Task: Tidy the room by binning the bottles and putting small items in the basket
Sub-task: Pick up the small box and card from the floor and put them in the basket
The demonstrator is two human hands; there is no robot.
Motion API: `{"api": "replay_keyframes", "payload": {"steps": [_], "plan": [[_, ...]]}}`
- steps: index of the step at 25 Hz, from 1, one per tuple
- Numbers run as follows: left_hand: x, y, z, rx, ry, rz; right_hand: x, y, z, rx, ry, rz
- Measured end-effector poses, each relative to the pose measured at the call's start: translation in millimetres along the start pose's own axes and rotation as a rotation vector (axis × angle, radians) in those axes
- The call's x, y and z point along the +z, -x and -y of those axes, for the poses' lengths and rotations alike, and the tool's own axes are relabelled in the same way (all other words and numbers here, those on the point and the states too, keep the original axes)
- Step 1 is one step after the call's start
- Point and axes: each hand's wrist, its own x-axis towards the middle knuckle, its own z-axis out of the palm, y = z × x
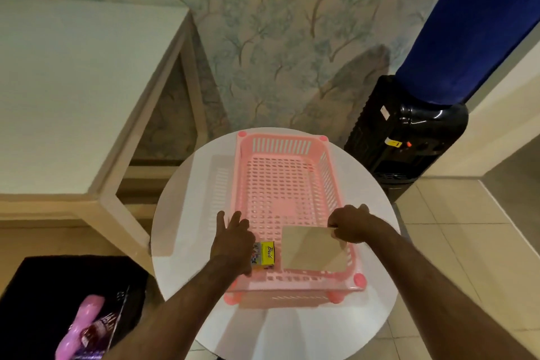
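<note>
Right hand (pixel 352 226) is pinching the far right corner of a flat tan card (pixel 314 248), fingers closed on its edge; card is lying in the near right corner of the pink basket (pixel 287 184). Left hand (pixel 233 238) is hovering over the basket's near left corner with fingers spread wide, holding nothing I can see; its thumb side is sitting just beside or touching a small yellow box (pixel 264 256), can't tell which. Box is resting inside the basket, just left of the card. Rest of the basket floor is showing bare. Basket is sitting on a round white table (pixel 187 213), towards its far side. Black bin (pixel 38 286) is standing on the floor near left, with a pink bottle (pixel 79 327) and a dark bottle lying in it. Pale desk (pixel 73 82) is standing far left, black water dispenser (pixel 406 137) with a blue-covered jug far right.
</note>
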Motion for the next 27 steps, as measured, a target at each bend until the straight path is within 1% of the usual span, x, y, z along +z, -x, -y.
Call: {"api": "replay_keyframes", "payload": {"steps": [4,7,10,14,18,27], "plan": [[-3,7,-10,-0.051,-0.032,0.021,4,-19,7,-0.05,0.032,0.096],[-5,12,-16,-0.086,-0.04,0.036,15,-26,12,-0.064,0.12,0.065],[-6,13,-20,-0.118,-0.033,0.04,29,-36,13,-0.106,0.237,-0.004],[-8,13,-24,-0.16,-0.05,0.059,40,-44,10,-0.166,0.304,-0.041],[-7,15,-32,-0.215,-0.027,0.032,40,-48,2,-0.215,0.296,-0.094],[-5,18,-37,-0.267,-0.016,0.004,27,-51,-1,-0.244,0.268,-0.012]]}}
